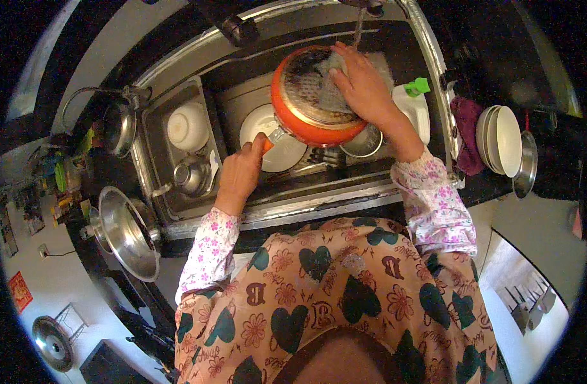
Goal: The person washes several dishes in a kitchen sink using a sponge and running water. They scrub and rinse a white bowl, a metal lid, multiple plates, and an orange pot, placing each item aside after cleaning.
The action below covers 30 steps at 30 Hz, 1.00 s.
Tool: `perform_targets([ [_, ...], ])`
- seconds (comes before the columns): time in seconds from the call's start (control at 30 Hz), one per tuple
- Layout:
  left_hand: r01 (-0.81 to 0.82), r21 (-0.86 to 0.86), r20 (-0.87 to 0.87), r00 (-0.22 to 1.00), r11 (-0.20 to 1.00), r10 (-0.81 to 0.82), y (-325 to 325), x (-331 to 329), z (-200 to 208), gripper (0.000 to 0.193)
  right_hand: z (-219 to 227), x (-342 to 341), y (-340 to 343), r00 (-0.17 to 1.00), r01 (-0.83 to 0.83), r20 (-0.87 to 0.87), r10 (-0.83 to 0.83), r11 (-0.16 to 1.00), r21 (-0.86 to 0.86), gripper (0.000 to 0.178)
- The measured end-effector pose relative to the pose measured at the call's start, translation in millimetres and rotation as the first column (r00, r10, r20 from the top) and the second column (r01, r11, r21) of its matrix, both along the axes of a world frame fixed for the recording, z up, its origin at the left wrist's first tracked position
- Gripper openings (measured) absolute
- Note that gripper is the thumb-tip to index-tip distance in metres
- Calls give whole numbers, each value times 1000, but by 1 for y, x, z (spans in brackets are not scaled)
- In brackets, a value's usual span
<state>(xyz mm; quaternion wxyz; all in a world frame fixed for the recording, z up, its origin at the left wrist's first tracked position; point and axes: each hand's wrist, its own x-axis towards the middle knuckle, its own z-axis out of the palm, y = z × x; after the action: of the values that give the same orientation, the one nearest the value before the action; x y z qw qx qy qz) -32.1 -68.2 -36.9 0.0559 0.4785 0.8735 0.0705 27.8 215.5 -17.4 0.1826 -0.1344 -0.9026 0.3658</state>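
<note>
An orange frying pan (284, 105) is tilted over the sink, its blackened underside facing me. My left hand (239, 174) is closed round its handle. Against the underside, my right hand (360, 83) presses a grey dishcloth (332, 93), fingers stretched over it. Below the pan lies a white plate (253, 131), partly covered by it. A round metal-rimmed dish (364, 146) and some dark utensils (326, 157) show under the pan's near edge. Beside my right wrist stands a white container (416, 115) with a green object (417, 87) at its rim.
A thin water stream (358, 29) falls behind the pan. The left basin holds a white bowl (188, 127) and a metal bowl (191, 176). Left of the sink stands a large metal basin (123, 233). Stacked white bowls (503, 141) and a purple cloth (467, 134) sit at right.
</note>
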Motion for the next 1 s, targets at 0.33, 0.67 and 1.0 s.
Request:
perform_targets([
  [0.33,126,-213,-256,950,969,-179,27,-16,35,32,23,-37,-36,869,-227,494,17,902,367,23],
  [0.67,96,-253,-318,932,963,-177,28,-21,31,26,8,-13,-46,875,-414,435,210,791,450,33],
  [1.0,-118,-86,48,991,989,122,7,-17,29,22,-26,-23,51,949,84,199,245,410,-908,37],
])
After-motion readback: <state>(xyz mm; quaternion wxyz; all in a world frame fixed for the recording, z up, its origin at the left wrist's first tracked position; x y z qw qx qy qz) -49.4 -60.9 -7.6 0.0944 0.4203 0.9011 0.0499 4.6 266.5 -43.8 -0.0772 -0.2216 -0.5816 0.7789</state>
